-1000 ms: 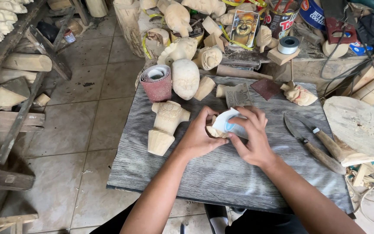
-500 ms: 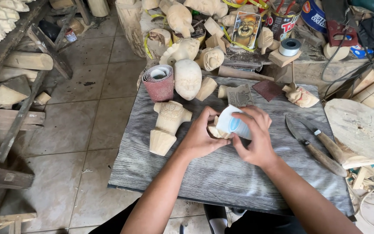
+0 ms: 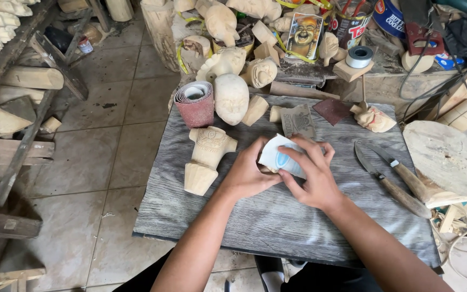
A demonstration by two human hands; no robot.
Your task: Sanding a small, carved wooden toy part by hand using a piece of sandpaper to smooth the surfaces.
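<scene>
The grey, grainy counter (image 3: 277, 227) lies under both hands. Right of them rests a rough slab of pale wood (image 3: 449, 162), then two knives (image 3: 393, 176) with wooden handles. Left sits an unpainted carved figure (image 3: 205, 159); beyond it a red sandpaper roll (image 3: 195, 103) and a smooth egg-shaped head (image 3: 231, 97). The left hand (image 3: 247, 176) is clenched around a small, mostly hidden wooden piece (image 3: 266, 168), while the right hand (image 3: 312, 176) presses a folded white sheet (image 3: 281, 158) against it. Sanding likely goes best with short strokes and a firm grip.
</scene>
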